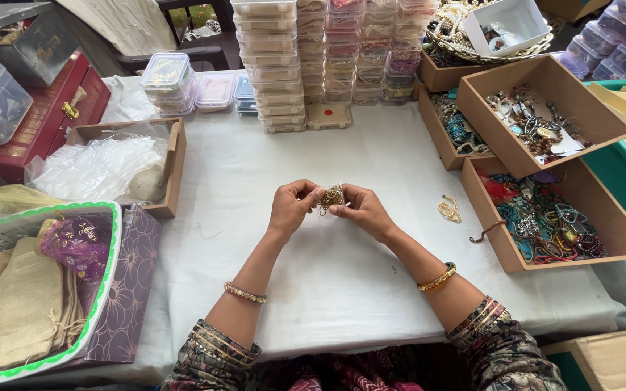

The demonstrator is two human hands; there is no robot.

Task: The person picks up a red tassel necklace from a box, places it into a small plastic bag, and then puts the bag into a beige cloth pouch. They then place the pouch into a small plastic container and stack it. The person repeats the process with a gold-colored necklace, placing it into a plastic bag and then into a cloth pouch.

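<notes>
While raised above the white table [371, 152], pinched a small gold chain bundle [332, 196] between left hand [291, 208] and right hand [362, 210], both closed on it.

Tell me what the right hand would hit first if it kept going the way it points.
The right hand points left and slightly away; just past the gold chain piece it pinches, it would probably meet the left hand.

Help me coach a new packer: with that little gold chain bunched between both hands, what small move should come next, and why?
Probably tease the gold chain apart with the fingertips. It sits as a tangled clump pinched between the left hand and right hand, raised above the white tablecloth, so it looks neither straightened nor ready to set down beside the loose gold piece.
</notes>
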